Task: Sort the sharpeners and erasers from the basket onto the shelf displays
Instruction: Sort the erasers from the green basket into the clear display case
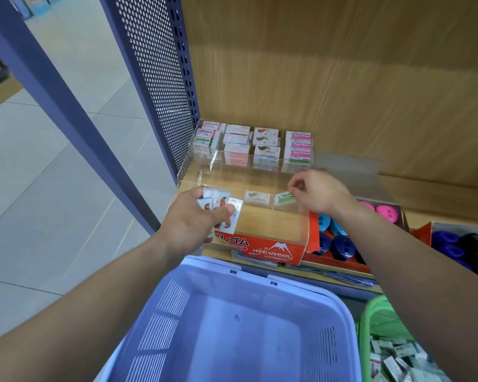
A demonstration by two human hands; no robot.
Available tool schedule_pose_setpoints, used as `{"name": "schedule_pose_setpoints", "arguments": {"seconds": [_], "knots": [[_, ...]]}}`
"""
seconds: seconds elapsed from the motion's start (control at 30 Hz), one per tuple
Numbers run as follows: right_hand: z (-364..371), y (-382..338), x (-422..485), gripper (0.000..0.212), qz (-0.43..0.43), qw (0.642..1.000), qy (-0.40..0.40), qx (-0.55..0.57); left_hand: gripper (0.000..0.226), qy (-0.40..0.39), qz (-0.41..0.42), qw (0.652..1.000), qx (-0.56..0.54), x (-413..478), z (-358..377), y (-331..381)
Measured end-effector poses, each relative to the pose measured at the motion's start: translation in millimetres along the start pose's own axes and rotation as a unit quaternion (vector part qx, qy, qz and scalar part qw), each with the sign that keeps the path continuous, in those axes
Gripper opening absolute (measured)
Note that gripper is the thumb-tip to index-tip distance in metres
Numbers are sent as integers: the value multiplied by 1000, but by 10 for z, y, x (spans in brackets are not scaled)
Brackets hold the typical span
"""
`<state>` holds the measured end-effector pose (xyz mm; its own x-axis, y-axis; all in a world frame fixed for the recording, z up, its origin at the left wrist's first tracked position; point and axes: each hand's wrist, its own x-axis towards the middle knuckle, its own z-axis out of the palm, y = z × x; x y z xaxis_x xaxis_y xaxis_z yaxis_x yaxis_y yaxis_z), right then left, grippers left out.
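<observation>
My left hand [193, 219] grips a bunch of small white erasers [221, 204] at the front left corner of the clear acrylic eraser display [271, 172] on the wooden shelf. My right hand [318, 193] pinches a green-labelled eraser [284, 198] and holds it inside the display's front row. Another eraser [255, 196] lies beside it in that row. Stacked erasers [253, 143] fill the back rows. The pale blue basket [232, 321] below my arms shows a bare bottom.
An orange "Hard Eraser" box front [265, 248] edges the display. Right of it, orange trays hold blue and pink sharpeners [331, 235] and dark ones [458, 244]. A green basket [384, 323] with several small boxes sits at the lower right. A perforated blue panel [160, 78] walls the shelf's left side.
</observation>
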<state>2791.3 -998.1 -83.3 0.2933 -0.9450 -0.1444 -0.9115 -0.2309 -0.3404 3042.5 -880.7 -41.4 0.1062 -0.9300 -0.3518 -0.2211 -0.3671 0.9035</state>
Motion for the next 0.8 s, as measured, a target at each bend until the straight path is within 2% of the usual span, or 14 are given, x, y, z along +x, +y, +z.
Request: {"name": "schedule_pose_setpoints", "arguments": {"seconds": [0.1, 0.2, 0.27, 0.37, 0.43, 0.57, 0.73, 0.8], "knots": [[-24, 14, -35, 20, 9, 1000, -13, -20, 21, -5, -6, 1000, 7, 10, 6, -12], [-66, -31, -198, 24, 17, 996, 89, 27, 20, -15, -15, 1000, -5, 1, 43, 14], [-97, -172, -370, 20, 2, 986, 126, 109, 22, -26, -25, 999, -21, -14, 81, 50], [-130, -514, -647, 16, -22, 941, 35, 335, 21, -42, -23, 998, -37, -62, 137, 123], [-137, -698, -790, 18, -27, 905, -16, 424, 18, -50, -13, 997, -55, -113, 161, 171], [-138, -828, -889, 27, -24, 880, -20, 475, 18, -56, -2, 995, -83, -204, 162, 235], [-184, -821, -929, 16, 8, 848, -19, 529, 28, -47, 3, 997, -60, -256, 99, 235], [-202, -791, -956, 18, 19, 833, -12, 553, 34, -43, -5, 998, -43, -263, 49, 211]]}}
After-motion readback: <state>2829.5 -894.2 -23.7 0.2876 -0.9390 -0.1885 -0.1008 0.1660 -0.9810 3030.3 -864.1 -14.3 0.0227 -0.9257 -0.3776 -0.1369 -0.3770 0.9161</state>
